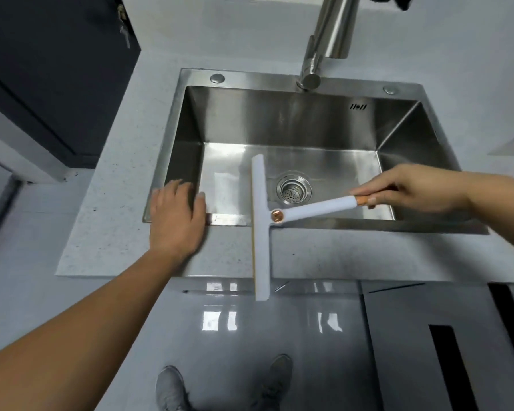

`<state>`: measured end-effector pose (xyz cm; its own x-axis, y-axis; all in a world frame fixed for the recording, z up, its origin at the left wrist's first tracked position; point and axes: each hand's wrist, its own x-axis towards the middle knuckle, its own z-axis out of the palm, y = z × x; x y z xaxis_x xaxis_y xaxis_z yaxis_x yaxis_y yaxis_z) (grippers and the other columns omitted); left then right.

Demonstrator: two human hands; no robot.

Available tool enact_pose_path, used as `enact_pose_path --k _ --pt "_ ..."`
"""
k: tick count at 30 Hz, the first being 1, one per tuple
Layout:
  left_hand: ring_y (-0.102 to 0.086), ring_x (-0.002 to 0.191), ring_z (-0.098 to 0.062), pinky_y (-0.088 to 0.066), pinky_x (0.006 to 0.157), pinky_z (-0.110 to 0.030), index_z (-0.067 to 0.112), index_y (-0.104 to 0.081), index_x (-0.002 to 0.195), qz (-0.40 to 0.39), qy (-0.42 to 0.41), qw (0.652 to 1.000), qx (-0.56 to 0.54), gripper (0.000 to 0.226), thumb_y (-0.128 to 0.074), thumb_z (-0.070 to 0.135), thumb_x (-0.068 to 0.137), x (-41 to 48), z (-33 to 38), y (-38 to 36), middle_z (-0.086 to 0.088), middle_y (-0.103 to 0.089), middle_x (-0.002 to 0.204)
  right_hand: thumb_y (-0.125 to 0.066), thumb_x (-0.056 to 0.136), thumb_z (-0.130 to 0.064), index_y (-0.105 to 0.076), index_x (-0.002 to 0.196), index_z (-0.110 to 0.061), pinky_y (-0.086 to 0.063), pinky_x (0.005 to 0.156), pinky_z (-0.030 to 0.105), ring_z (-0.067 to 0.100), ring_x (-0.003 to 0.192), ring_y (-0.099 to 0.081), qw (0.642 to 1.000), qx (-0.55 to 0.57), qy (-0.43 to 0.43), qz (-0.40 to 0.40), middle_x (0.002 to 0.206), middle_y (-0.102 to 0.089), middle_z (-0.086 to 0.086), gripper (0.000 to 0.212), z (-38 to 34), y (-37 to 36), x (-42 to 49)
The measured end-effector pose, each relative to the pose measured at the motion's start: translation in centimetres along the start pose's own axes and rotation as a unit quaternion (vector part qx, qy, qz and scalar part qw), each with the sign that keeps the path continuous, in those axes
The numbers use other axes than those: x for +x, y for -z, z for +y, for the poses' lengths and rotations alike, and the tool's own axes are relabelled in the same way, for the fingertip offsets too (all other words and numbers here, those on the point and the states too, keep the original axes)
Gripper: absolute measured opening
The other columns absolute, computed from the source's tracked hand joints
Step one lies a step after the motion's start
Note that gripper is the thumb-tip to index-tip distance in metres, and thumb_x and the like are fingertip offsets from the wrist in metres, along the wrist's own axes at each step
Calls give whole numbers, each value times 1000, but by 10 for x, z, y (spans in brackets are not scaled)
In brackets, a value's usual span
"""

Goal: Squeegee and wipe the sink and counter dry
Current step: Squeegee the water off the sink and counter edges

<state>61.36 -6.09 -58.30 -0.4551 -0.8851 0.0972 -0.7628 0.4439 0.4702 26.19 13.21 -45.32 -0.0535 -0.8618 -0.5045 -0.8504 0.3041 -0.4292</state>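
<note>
Hands work at a rectangular stainless-steel sink (294, 123) set into a pale speckled stone counter (113, 209). The right hand (410, 189) pinches the orange end of a white T-shaped squeegee (261, 229), fingers closed on the handle tip. The squeegee's long blade runs near to far, its far end over the sink floor just left of the round perforated drain strainer (293, 189), its near end reaching past the counter's front edge. The left hand (175, 216) lies palm down on the sink's near-left rim, fingers together and extended, holding nothing. A brushed-steel faucet (324, 46) stands at the far rim. Grey shoes (172, 390) show on the glossy floor below.
</note>
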Motion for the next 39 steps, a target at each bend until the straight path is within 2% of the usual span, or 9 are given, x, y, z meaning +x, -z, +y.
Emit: enact_pose_path --k 3,7,15,20,24,26,31,35,39 --pt "-54 120 -31 -24 120 -47 10 -60 122 21 19 1000 -9 47 -33 43 103 1 1 -2 -13 -65 123 -56 96 -38 -51 120 -68 -55 79 31 11 85 -66 997 -54 57 6 102 -73 -17 39 -12 -15 8" --pt "-58 116 -29 -18 122 -45 11 -62 119 18 6 1000 22 50 -32 47 102 2 1 -6 -12 -68 117 -49 92 -59 -48 120 -68 -55 80 38 10 89 -65 994 -73 64 57 95 -71 -20 30 -13 -37 15" --pt "-58 115 -23 -10 124 -42 15 -61 120 7 -4 999 35 48 -31 48 103 0 0 -9 -6 -68 113 -43 89 -58 -71 108 -32 -53 77 38 11 80 -62 993 -79 0 91 86 -67 -9 42 44 -30 -9" --pt "-59 109 -21 -10 123 -44 16 -61 113 9 -11 1000 19 45 -30 47 103 -1 1 -8 -3 -67 106 -48 76 -69 -64 97 -64 -54 83 40 8 85 -64 991 -12 -44 124 91 -69 -21 27 60 -3 -38" --pt "-58 109 -21 -11 123 -43 14 -61 114 14 -10 1000 -16 45 -29 45 104 -3 2 -5 -3 -66 107 -40 81 -75 -63 108 -56 -54 80 34 5 81 -63 994 -32 -22 105 88 -68 -17 41 20 -4 -14" --pt "-55 113 -20 -14 123 -45 14 -61 117 25 -4 998 -54 44 -29 43 104 -5 0 -3 0 -64 108 -36 86 -71 -64 113 -49 -48 77 24 1 82 -60 995 -44 6 94 84 -66 -20 45 -8 -21 9" --pt "-47 113 -14 -16 122 -47 17 -60 116 23 12 996 -80 44 -29 44 104 -7 1 1 11 -52 103 -54 96 -46 -67 112 -50 -46 91 33 12 93 -64 999 -8 -5 30 95 -73 -14 22 -36 -45 37" --pt "-56 116 -24 -9 122 -50 16 -60 117 -16 -46 999 -18 43 -30 44 103 -1 -1 -2 1 -63 111 -61 94 -38 -75 94 -41 -48 74 25 7 76 -59 997 43 -61 23 79 -68 -10 14 2 -31 4" --pt "-52 124 -29 -9 122 -53 12 -61 122 -37 -84 996 16 42 -37 41 103 -1 13 -6 -9 -63 123 -61 95 -30 -75 95 -41 -50 88 37 22 93 -67 990 -5 -137 32 91 -74 -5 18 61 -8 -49"
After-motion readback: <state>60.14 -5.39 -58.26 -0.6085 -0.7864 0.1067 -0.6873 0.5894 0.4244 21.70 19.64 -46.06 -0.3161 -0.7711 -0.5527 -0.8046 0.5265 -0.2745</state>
